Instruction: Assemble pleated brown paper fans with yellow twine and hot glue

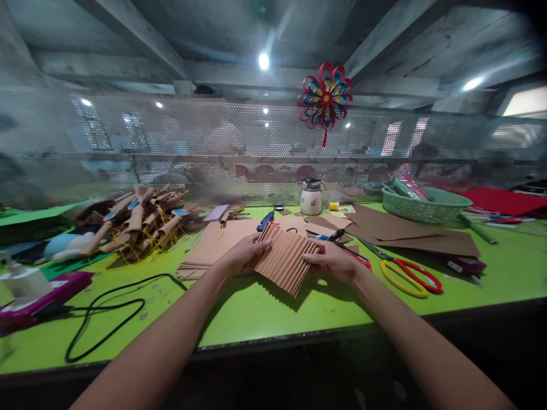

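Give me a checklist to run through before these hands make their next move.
1. Left hand on the pleated paper: ok, gripping one side.
2. Right hand on it: ok, gripping the opposite side.
3. Scissors put down: ok, on the table to the right.
4. Black cord clear of the left forearm: cannot tell, they meet in view.
5. Pleats closed together: not ok, spread open.

**Posture: 2 sides in grip**

Your left forearm [171, 327] and right forearm [421, 336], bare, reach forward and converge. Your left hand [248, 253] is closed in a pinch, thumb pointing inward. Your right hand [335, 262] mirrors it, thumb directed left. The 2 hands stand apart, nearly level.
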Demonstrator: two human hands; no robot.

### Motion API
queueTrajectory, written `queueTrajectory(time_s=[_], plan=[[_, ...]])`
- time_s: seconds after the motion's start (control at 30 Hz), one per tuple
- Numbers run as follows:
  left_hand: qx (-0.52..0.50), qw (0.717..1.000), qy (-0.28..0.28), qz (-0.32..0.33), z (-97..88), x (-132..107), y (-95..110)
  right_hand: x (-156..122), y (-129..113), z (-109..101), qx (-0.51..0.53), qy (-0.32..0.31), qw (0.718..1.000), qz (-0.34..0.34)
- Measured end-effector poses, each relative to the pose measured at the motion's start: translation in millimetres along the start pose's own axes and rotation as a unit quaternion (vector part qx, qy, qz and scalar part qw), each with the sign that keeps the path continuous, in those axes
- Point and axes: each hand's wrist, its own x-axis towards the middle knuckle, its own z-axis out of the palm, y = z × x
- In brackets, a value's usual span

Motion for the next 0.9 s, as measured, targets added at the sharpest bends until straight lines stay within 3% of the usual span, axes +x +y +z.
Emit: queueTrajectory(time_s=[0.2, 0.37, 0.57, 0.77, 0.9], plan=[[0.011, 1.0, 0.01, -0.014, 0.0, -1, 2, 2, 3, -2, 0.014, 0.012, 1.0, -0.001], [0.033, 0.998, -0.053, 0.015, 9.1, -7, 6, 3, 7, -3, -0.03, 0.002, 0.999, 0.03], [0.077, 0.995, -0.008, 0.054, 14.0, -10, 8, 4, 6, -3, -0.063, 0.019, 0.996, 0.06], [0.076, 0.996, -0.046, 0.013, 12.8, -10, 7, 3, 5, 0, -0.064, 0.027, 0.995, 0.076], [0.129, 0.99, -0.045, 0.029, 13.0, -7, 2, 5, 5, 3, -0.056, 0.04, 0.994, 0.086]])
